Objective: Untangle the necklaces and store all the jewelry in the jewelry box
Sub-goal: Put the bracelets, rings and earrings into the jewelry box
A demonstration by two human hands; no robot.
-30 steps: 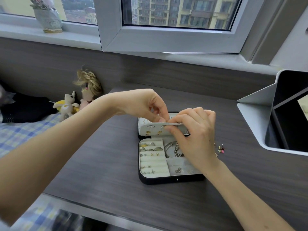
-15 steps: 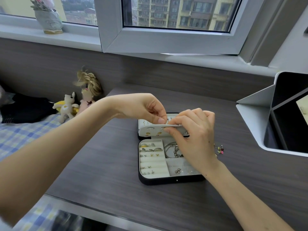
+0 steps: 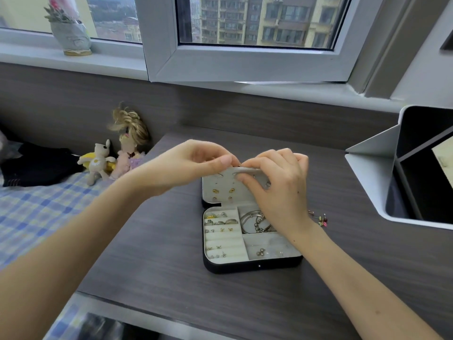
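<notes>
Together, left hand point(image 3: 186, 165) and right hand point(image 3: 282, 190), fingertips tight on the lid point(image 3: 220, 186) rim; anything between them hidden.

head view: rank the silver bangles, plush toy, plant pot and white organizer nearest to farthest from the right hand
From the right hand, which grips the jewelry box lid:
1. silver bangles, in the box under the wrist
2. white organizer, right side of the desk
3. plush toy, far left, beside the desk
4. plant pot, on the windowsill, top left
</notes>
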